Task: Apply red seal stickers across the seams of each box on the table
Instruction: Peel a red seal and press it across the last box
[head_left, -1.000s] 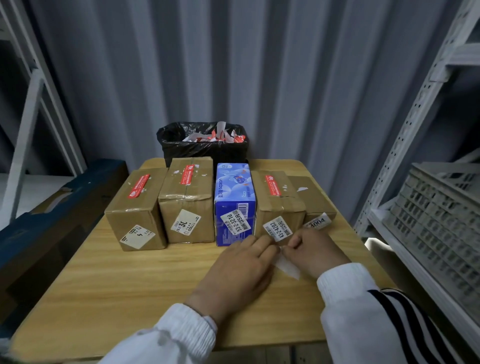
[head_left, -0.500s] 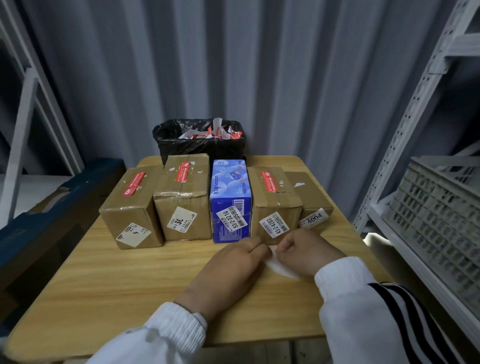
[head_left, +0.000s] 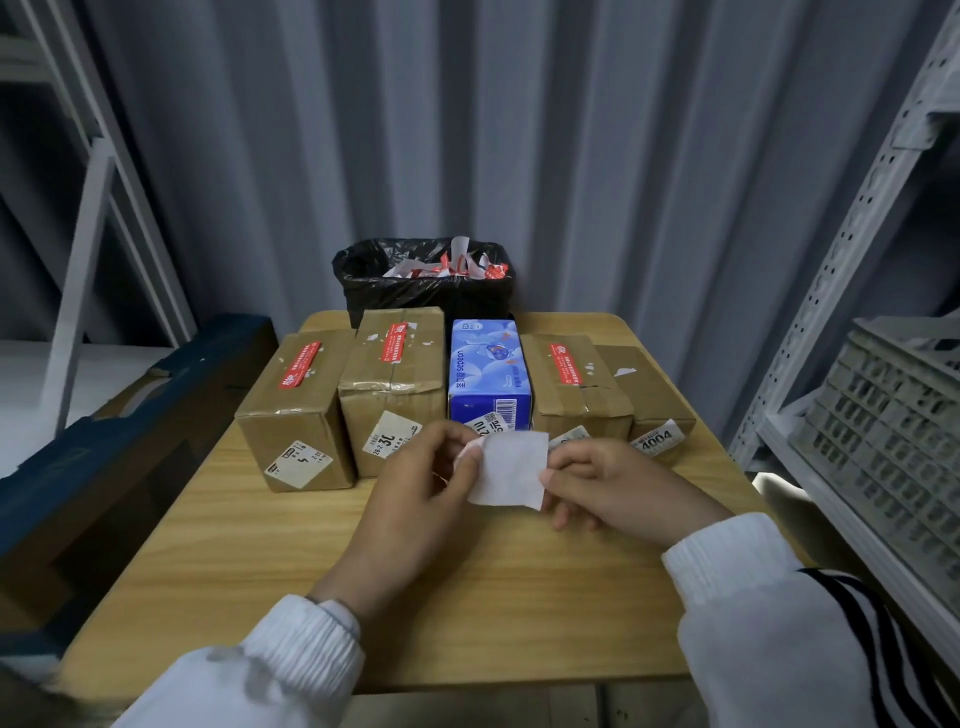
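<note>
Fingertips (head_left: 469, 454) of the left hand (head_left: 415, 499) are pinching the left edge of a white slip (head_left: 511, 467), while the right hand (head_left: 618, 488) is clamping the right edge between its thumb and curled fingers. Both hands are holding the slip up off the table (head_left: 234, 545), just in front of the row of boxes. Only its blank white side is facing the camera, so whether a red seal is sitting on the far side cannot be told.

The slip and hands are covering the lower front of the blue tissue box (head_left: 488, 364) and part of its barcode label. They are also hiding most of the label on the fourth box (head_left: 576, 400). That box is carrying a red seal sticker (head_left: 566, 364) along its top seam; the print on it is too small to read. The leftmost box (head_left: 291, 415) and the second box (head_left: 395, 384) are each showing a red strip on top as well. A low fifth box (head_left: 649, 395), labelled 4004, is sitting half hidden behind the fourth.

Beyond the table a black-lined bin (head_left: 423, 291) is holding red and white scraps, its base hidden by the boxes. A grey crate (head_left: 893, 415) is running off the right edge.
</note>
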